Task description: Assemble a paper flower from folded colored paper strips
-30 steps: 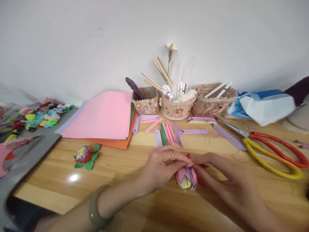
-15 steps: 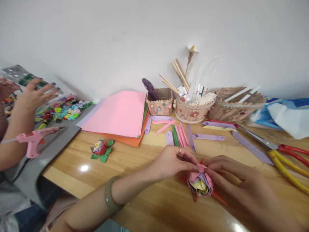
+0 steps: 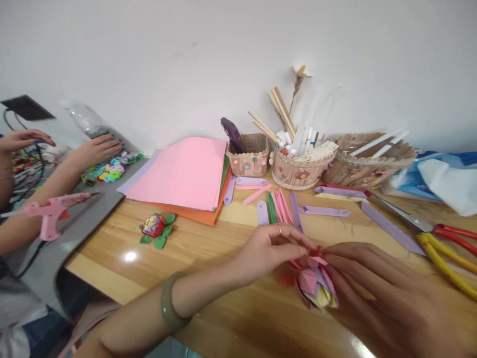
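Between my two hands is a folded paper flower [image 3: 316, 286], with pink and purple outer petals, a pale yellow centre and red pieces around it. My left hand [image 3: 274, 251], a green bangle on its wrist, pinches the flower's upper edge at a red and pink petal tip. From the other side my right hand [image 3: 376, 283] grips the same flower, its fingers partly blurred and hiding the right side. A finished-looking paper flower [image 3: 154, 226] with red petals and green leaves lies on the table to the left.
Folded paper strips [image 3: 283, 209] lie beyond my hands, with scissors [image 3: 417, 223] and yellow-handled pliers [image 3: 443, 263] at right. Coloured paper sheets [image 3: 179, 174] and decorated baskets [image 3: 298, 171] stand along the wall. At left are a pink glue gun [image 3: 52, 214] and a co-worker's hand [image 3: 99, 151].
The flower has turned and tilted to the right in my hands, its red tip folded up at the top. The co-worker's bottle has been set down near the wall.
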A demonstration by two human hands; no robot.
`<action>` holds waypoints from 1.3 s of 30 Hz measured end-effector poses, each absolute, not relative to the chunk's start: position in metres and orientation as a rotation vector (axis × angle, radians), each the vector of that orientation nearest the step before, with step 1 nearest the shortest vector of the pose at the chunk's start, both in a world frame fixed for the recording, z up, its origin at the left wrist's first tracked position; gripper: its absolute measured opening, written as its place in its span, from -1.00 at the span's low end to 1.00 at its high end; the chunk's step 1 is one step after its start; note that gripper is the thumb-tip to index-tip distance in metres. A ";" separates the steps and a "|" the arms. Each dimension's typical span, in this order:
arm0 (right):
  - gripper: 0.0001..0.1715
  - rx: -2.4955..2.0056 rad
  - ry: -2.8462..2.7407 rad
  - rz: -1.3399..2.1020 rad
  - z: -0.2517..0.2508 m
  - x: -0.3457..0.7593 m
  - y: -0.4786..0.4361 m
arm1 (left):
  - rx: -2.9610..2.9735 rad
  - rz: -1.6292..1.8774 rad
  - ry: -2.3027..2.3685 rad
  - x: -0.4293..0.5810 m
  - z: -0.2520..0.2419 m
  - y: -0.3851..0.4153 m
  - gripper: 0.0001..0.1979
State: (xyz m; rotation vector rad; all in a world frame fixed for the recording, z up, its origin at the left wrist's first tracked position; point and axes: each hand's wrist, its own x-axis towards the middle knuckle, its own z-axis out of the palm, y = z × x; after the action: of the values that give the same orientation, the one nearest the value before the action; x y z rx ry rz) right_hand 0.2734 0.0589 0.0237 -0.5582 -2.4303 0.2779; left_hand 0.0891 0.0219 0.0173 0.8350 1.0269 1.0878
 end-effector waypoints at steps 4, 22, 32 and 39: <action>-0.75 -0.522 -2.418 0.125 0.021 0.284 0.058 | 0.607 1.017 0.896 0.089 0.020 0.024 -0.63; -0.70 -1.132 -2.048 1.362 0.046 0.260 0.045 | 2.015 1.586 1.330 0.097 0.017 0.006 -0.89; -0.65 -1.215 -1.847 1.605 0.041 0.261 0.044 | 1.760 1.524 1.179 0.101 0.004 0.005 -0.92; -0.63 -1.244 -1.800 1.697 0.037 0.260 0.043 | 1.630 1.585 1.178 0.102 0.002 0.005 -0.91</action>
State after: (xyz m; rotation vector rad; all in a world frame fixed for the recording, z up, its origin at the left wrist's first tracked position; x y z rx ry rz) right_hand 0.2595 0.0427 0.0369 -1.2437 -1.7999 1.6972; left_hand 0.1025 0.0050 0.0017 1.6299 1.1779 1.5854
